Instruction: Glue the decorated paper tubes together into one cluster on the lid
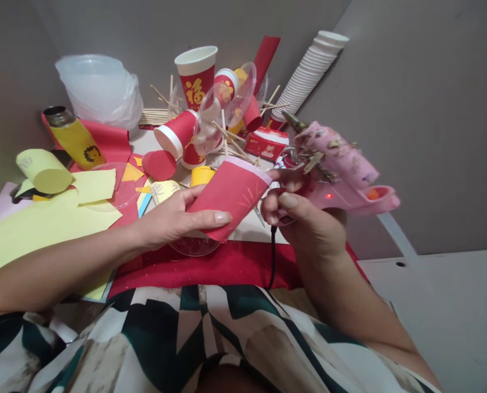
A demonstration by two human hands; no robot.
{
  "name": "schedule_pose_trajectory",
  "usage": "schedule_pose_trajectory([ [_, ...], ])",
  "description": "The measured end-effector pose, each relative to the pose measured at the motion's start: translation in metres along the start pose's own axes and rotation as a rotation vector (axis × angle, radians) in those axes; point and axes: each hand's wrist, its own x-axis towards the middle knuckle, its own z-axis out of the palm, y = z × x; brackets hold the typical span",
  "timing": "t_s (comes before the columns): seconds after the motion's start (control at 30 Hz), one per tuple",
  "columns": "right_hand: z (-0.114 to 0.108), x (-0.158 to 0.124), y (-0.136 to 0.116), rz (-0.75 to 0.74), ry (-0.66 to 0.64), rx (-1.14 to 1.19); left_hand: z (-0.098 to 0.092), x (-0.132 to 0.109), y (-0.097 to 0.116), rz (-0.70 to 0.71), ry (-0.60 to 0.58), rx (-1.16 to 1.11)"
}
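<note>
My left hand (173, 218) is closed round a red paper cup (231, 191), held on its side with the rim pointing right. My right hand (304, 218) grips a pink hot glue gun (342, 169) by its handle. The gun's metal nozzle points up and left, close above the cup's rim. A small red light glows on its body, and a black cord (273, 256) hangs from the handle toward my lap. My right index finger reaches out and touches the cup's rim.
The small table holds yellow paper sheets (42, 224), a rolled yellow sheet (42, 170), a yellow can (73, 136), red cups (196, 73), wooden sticks (227, 136), clear plastic lids (223, 109) and a bag (100, 90). A tall stack of white cups (309, 71) leans on the wall.
</note>
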Motion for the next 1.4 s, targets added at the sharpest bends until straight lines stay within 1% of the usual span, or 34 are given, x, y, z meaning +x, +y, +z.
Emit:
schedule_pose_trajectory([
  [0.03, 0.000, -0.002, 0.000, -0.009, 0.010, -0.035, 0.001, -0.002, 0.003, 0.049, 0.064, 0.110],
  [0.1, -0.001, -0.004, 0.000, -0.021, 0.007, -0.117, 0.003, -0.005, 0.008, 0.135, 0.153, 0.294],
  [0.13, -0.001, -0.004, 0.001, -0.022, -0.001, -0.144, 0.003, -0.006, 0.010, 0.156, 0.165, 0.350],
  [0.17, 0.000, -0.004, 0.002, -0.019, -0.006, -0.149, 0.003, -0.006, 0.010, 0.152, 0.145, 0.364],
  [0.2, 0.000, -0.003, 0.003, -0.011, -0.008, -0.132, 0.003, -0.006, 0.009, 0.123, 0.099, 0.325],
  [0.27, 0.001, 0.000, 0.004, 0.014, -0.005, -0.064, 0.002, -0.002, 0.004, 0.026, -0.012, 0.110],
  [0.33, 0.000, 0.002, 0.005, 0.016, -0.018, -0.015, 0.000, 0.004, -0.003, -0.053, -0.050, -0.168],
  [0.4, -0.001, 0.003, 0.005, 0.003, -0.056, 0.015, -0.003, 0.009, -0.008, -0.101, -0.068, -0.359],
  [0.43, -0.002, 0.003, 0.004, 0.000, -0.078, 0.029, -0.004, 0.010, -0.010, -0.131, -0.118, -0.414],
  [0.53, -0.005, 0.003, 0.002, 0.037, -0.110, 0.047, -0.005, 0.010, -0.012, -0.238, -0.360, -0.483],
  [0.57, -0.005, 0.003, 0.002, 0.047, -0.112, 0.042, -0.004, 0.009, -0.011, -0.248, -0.395, -0.489],
  [0.6, -0.005, 0.003, 0.002, 0.054, -0.108, 0.036, -0.003, 0.008, -0.010, -0.236, -0.384, -0.488],
  [0.63, -0.005, 0.003, 0.002, 0.057, -0.098, 0.035, -0.001, 0.007, -0.010, -0.203, -0.332, -0.478],
  [0.73, -0.005, 0.003, 0.000, 0.049, -0.074, 0.046, 0.003, 0.005, -0.010, -0.072, -0.088, -0.391],
  [0.8, -0.004, 0.003, -0.003, 0.039, -0.081, 0.054, 0.006, 0.005, -0.012, -0.011, 0.035, -0.305],
  [0.87, -0.002, 0.002, -0.005, 0.034, -0.084, 0.038, 0.007, 0.005, -0.012, 0.038, 0.104, -0.203],
  [0.93, 0.000, 0.001, -0.006, 0.037, -0.045, 0.011, 0.008, 0.003, -0.012, 0.092, 0.123, -0.088],
  [1.0, 0.002, 0.002, -0.004, 0.048, 0.009, 0.009, 0.008, 0.002, -0.011, 0.122, 0.088, -0.018],
  [1.03, 0.003, 0.002, -0.003, 0.049, 0.023, 0.027, 0.008, 0.001, -0.010, 0.117, 0.057, -0.023],
  [1.1, 0.004, 0.004, 0.001, 0.034, 0.024, 0.088, 0.008, 0.002, -0.011, 0.073, 0.006, -0.117],
  [1.17, 0.003, 0.006, 0.004, 0.007, 0.014, 0.146, 0.006, 0.005, -0.012, -0.012, -0.048, -0.260],
  [1.23, 0.002, 0.008, 0.005, -0.006, -0.005, 0.158, 0.005, 0.009, -0.014, -0.104, -0.153, -0.391],
  [1.3, 0.001, 0.008, 0.006, 0.002, -0.034, 0.111, 0.004, 0.012, -0.016, -0.176, -0.291, -0.478],
  [1.33, 0.001, 0.008, 0.006, 0.009, -0.051, 0.077, 0.004, 0.014, -0.017, -0.195, -0.348, -0.509],
  [1.4, 0.000, 0.008, 0.007, 0.025, -0.081, 0.021, 0.004, 0.015, -0.018, -0.204, -0.409, -0.544],
])
